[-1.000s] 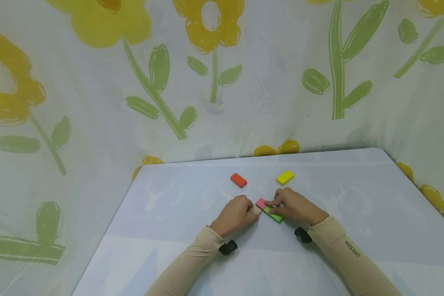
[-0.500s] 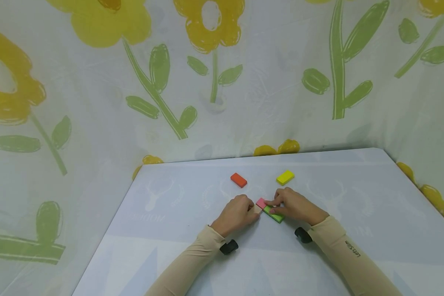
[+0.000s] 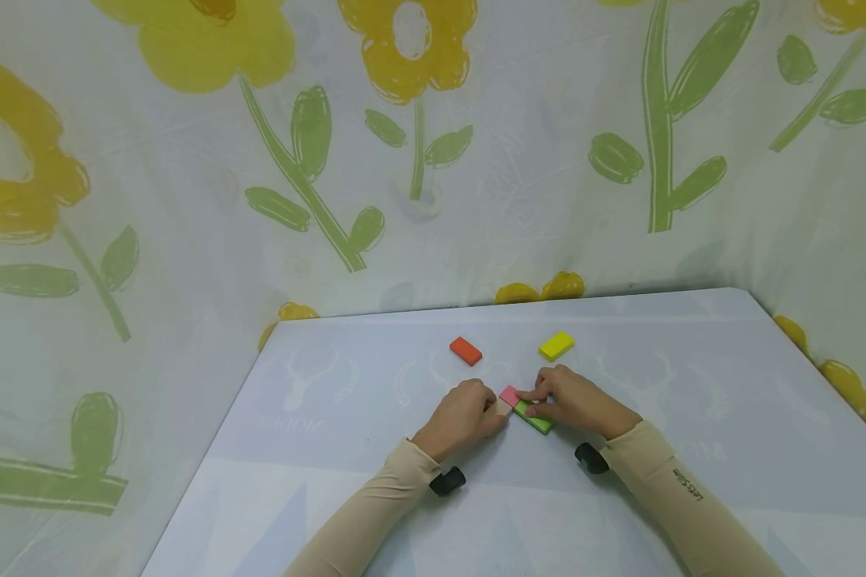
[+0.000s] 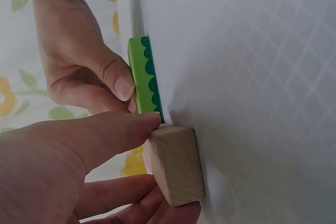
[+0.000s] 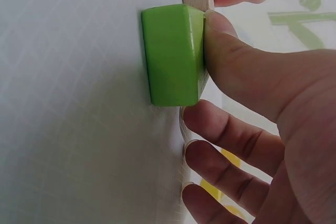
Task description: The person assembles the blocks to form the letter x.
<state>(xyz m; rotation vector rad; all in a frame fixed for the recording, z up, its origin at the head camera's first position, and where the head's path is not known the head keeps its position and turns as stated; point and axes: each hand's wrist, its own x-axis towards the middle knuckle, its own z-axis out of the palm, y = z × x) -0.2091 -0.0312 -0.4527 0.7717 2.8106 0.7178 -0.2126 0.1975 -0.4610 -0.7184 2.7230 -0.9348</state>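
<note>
Near the middle of the table in the head view, my left hand [image 3: 458, 417] pinches a plain wooden block [image 3: 501, 408], thumb on one side and fingers on the other. The left wrist view shows that block's bare end [image 4: 181, 166] up close. My right hand [image 3: 580, 401] pinches a green block [image 5: 170, 56] between thumb and fingers; dark scallops run along one side [image 4: 151, 77]. A pink block [image 3: 508, 395] lies against the green and wooden ones, by my right index finger and partly covered. All three sit close together on the tabletop.
Behind the hands, an orange-red block [image 3: 465, 351] lies to the left and a yellow block [image 3: 556, 345] to the right on the pale table [image 3: 317, 401]. A flower-printed curtain [image 3: 505, 176] hangs close behind the table's far edge.
My left hand and the wooden block shift very slightly to the right, toward the green block. The right hand and the other blocks stay in place.
</note>
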